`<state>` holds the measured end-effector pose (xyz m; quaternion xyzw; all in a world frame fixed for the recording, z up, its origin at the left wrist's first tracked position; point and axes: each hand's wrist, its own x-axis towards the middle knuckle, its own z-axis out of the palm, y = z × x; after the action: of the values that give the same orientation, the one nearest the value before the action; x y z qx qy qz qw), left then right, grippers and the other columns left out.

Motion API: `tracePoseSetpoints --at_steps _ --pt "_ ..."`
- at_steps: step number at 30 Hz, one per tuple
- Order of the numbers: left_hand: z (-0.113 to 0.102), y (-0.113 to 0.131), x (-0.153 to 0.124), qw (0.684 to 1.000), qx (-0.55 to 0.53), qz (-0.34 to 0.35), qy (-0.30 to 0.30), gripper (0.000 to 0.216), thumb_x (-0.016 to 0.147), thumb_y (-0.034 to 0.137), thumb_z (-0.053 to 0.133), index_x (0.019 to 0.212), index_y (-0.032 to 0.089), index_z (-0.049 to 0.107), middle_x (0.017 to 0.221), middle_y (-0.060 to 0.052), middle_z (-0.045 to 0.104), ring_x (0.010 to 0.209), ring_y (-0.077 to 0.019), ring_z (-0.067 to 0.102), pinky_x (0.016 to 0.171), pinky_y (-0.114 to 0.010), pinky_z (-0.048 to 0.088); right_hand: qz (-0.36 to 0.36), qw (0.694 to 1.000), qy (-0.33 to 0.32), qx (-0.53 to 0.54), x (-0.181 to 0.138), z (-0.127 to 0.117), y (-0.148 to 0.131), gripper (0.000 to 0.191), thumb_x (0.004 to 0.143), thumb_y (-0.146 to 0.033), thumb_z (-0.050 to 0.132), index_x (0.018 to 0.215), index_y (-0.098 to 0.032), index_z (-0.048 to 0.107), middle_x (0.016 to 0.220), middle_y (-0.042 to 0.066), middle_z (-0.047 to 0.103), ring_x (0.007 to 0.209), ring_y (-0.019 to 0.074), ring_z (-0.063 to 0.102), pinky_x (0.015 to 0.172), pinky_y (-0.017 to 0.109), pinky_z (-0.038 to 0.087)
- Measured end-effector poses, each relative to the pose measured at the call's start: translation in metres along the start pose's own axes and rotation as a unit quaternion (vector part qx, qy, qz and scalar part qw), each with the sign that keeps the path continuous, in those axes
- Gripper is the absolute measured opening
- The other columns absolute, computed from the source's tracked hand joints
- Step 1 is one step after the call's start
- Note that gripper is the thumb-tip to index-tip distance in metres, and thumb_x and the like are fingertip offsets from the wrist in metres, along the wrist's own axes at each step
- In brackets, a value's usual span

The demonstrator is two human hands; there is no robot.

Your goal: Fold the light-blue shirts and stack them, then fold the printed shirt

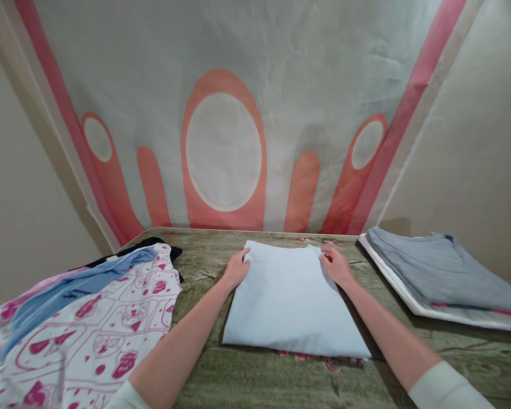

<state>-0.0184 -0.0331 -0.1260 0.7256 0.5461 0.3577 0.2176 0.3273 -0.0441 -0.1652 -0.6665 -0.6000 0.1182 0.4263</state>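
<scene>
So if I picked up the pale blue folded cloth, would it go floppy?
Probably yes: the pale blue folded cloth looks like fabric with soft creases, so held by one edge it might droop and unfold. It lies low and flat on the table, so it likely wouldn't roll or tip.

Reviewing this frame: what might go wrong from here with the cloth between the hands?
The left hand and right hand are at the far corners of the pale folded cloth, so an uneven pull might skew its layers.

The right forearm passes close to the stack with the grey garment on top; an outward swing might nudge it.

The left forearm runs beside the loose printed cloth and might drag it.
</scene>
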Motion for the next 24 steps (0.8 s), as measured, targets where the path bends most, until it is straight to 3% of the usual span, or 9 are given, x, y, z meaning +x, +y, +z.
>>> tracePoseSetpoints --at_steps 8,15,24 --pt "0.001 0.001 0.014 1.0 0.02 -0.014 0.002 0.035 0.073 0.015 0.058 0.107 0.01 0.064 0.109 -0.012 0.063 0.102 -0.024 0.058 0.091 -0.032 0.042 -0.007 0.999 -0.03 -0.013 0.011 -0.002 0.006 0.03 0.074 -0.023 0.051 0.101 -0.013 0.058 0.083 0.006 0.064 0.071 0.0163 0.059 0.068 0.029 0.044" --pt "0.0 0.0 0.012 0.999 0.025 0.024 0.001 0.024 0.076 0.02 0.053 0.095 0.017 0.069 0.096 -0.004 0.068 0.088 -0.0198 0.061 0.083 -0.028 0.045 0.003 1.0 0.005 -0.022 0.008 0.001 0.006 0.029 0.076 -0.025 0.048 0.102 -0.013 0.056 0.087 0.007 0.065 0.074 0.0173 0.059 0.071 0.03 0.044" --pt "0.005 -0.008 0.012 0.998 -0.003 0.058 0.024 0.025 0.078 0.018 0.051 0.098 0.017 0.065 0.1 -0.003 0.066 0.09 -0.0166 0.059 0.083 -0.026 0.045 0.003 0.999 0.021 -0.032 -0.004 -0.002 -0.005 0.034 0.081 -0.028 0.044 0.112 -0.014 0.049 0.097 0.009 0.064 0.082 0.0188 0.06 0.077 0.031 0.042"
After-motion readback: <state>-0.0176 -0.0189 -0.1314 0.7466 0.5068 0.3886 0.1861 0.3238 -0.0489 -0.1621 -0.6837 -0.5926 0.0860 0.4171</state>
